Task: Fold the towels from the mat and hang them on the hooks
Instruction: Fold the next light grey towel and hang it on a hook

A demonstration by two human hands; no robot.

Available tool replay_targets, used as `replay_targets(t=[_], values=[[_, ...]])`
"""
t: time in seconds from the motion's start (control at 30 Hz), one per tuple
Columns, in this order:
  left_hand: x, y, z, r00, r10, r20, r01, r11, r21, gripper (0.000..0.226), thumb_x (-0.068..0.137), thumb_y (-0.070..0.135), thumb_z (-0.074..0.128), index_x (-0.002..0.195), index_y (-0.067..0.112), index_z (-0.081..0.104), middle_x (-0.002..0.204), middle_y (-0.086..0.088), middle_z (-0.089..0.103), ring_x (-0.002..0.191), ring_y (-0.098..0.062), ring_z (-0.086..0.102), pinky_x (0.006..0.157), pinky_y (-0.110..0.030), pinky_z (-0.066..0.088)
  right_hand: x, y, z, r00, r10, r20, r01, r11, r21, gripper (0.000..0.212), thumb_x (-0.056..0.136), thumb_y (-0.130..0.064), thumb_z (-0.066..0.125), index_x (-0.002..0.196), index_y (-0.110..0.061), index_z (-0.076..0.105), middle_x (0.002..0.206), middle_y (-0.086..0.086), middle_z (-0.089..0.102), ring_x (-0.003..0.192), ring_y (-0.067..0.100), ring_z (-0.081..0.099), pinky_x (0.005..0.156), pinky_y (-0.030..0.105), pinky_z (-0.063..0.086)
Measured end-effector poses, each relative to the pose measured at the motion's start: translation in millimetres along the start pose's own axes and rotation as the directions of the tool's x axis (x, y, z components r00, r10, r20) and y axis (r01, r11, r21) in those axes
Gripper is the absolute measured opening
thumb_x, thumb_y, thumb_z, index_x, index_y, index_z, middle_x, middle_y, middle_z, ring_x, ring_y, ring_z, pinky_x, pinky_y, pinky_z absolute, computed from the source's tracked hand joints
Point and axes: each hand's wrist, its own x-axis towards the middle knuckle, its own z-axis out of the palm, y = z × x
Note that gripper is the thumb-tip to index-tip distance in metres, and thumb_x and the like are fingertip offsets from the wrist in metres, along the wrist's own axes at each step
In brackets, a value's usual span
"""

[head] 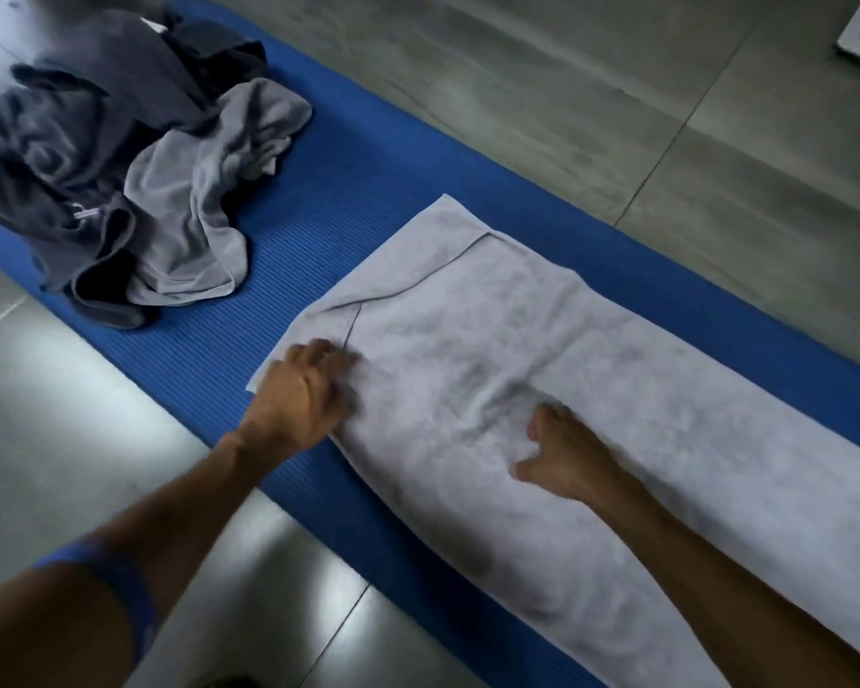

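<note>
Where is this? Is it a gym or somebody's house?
Hard to say for sure. It looks like an indoor room, maybe a gym or bathroom area: a grey tiled floor, a blue ribbed exercise mat, and towels, one spread flat, more heaped.

A mat runs across the floor from ten o'clock to five o'clock. A spread towel lies on the mat, filling the stretch from the centre out to four o'clock. A heap of crumpled towels sits on the mat's far end at ten o'clock, well apart from the spread one. The left hand rests on the towel's near corner at eight o'clock; the right hand rests on the towel's middle, to the left hand's right.
</note>
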Motion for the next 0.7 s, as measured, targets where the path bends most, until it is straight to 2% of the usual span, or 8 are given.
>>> replay_targets(t=[0.07, 0.13, 0.2, 0.3, 0.47, 0.6, 0.7], values=[[-0.6, 20.0, 9.0, 0.996, -0.030, 0.083, 0.032, 0.999, -0.020, 0.060, 0.076, 0.045, 0.057, 0.132, 0.027, 0.046, 0.142, -0.009, 0.037, 0.125, -0.034, 0.039, 0.090, -0.052, 0.048, 1.7, 4.2, 1.9, 1.000, -0.007, -0.007, 0.007, 0.999, 0.045, 0.059, 0.075, -0.049, 0.077, 0.114, -0.017, 0.047, 0.123, 0.001, 0.047, 0.111, 0.017, 0.049, 0.090, 0.031, 0.045], [1.4, 31.0, 11.5, 0.993, -0.066, 0.093, 0.069, 0.997, -0.031, 0.062, 0.078, 0.040, 0.056, 0.136, 0.026, 0.040, 0.149, -0.012, 0.026, 0.133, -0.036, 0.028, 0.096, -0.053, 0.045, 5.3, 4.6, 0.4, 1.000, 0.002, -0.020, 0.000, 0.997, 0.076, 0.056, 0.071, -0.049, 0.080, 0.101, -0.022, 0.041, 0.110, -0.006, 0.043, 0.098, 0.012, 0.046, 0.080, 0.029, 0.045], [2.4, 31.9, 11.5, 0.976, -0.093, 0.195, 0.099, 0.995, -0.025, 0.072, 0.083, 0.031, 0.058, 0.148, 0.023, 0.029, 0.158, -0.014, 0.009, 0.143, -0.038, 0.012, 0.111, -0.050, 0.032, 8.2, 2.5, -1.8, 1.000, 0.025, 0.001, -0.025, 0.996, 0.091, 0.060, 0.067, -0.047, 0.083, 0.099, -0.023, 0.039, 0.106, -0.007, 0.043, 0.096, 0.012, 0.047, 0.081, 0.032, 0.048], [5.7, 23.6, 6.5, 0.936, -0.072, 0.345, 0.064, 0.997, 0.033, 0.093, 0.085, 0.030, 0.065, 0.154, 0.022, 0.004, 0.159, -0.014, -0.015, 0.146, -0.037, -0.007, 0.120, -0.047, 0.014, 16.3, -4.8, -8.0, 0.994, 0.072, 0.078, -0.078, 0.993, 0.085, 0.064, 0.063, -0.046, 0.086, 0.101, -0.021, 0.040, 0.114, -0.002, 0.049, 0.105, 0.017, 0.052, 0.087, 0.035, 0.050], [10.5, 24.9, 3.0, 0.916, -0.085, 0.392, 0.075, 0.996, 0.039, 0.097, 0.087, 0.026, 0.066, 0.153, 0.023, -0.004, 0.156, -0.015, -0.024, 0.145, -0.040, -0.011, 0.120, -0.050, 0.012, 24.4, -17.3, -14.4, 0.972, 0.179, 0.152, -0.177, 0.984, -0.029, 0.070, 0.064, -0.050, 0.083, 0.113, -0.021, 0.043, 0.128, 0.001, 0.046, 0.117, 0.021, 0.050, 0.091, 0.039, 0.049], [12.2, 25.0, 6.4, 0.938, -0.081, 0.338, 0.077, 0.997, 0.023, 0.092, 0.084, 0.019, 0.071, 0.154, 0.024, 0.011, 0.156, -0.012, -0.019, 0.146, -0.042, 0.000, 0.115, -0.056, 0.024, 26.3, -14.2, -11.3, 0.972, 0.187, 0.142, -0.178, 0.981, -0.073, 0.068, 0.063, -0.054, 0.082, 0.107, -0.027, 0.036, 0.126, 0.001, 0.044, 0.115, 0.020, 0.051, 0.089, 0.040, 0.051], [12.3, 27.0, 5.3, 0.918, -0.082, 0.387, 0.072, 0.997, 0.041, 0.091, 0.089, 0.020, 0.065, 0.153, 0.024, 0.001, 0.157, -0.013, -0.022, 0.146, -0.040, -0.008, 0.117, -0.054, 0.019, 28.9, -14.1, -9.1, 0.970, 0.192, 0.147, -0.183, 0.981, -0.070, 0.069, 0.062, -0.053, 0.083, 0.105, -0.028, 0.036, 0.126, 0.000, 0.045, 0.114, 0.019, 0.051, 0.089, 0.039, 0.051]])
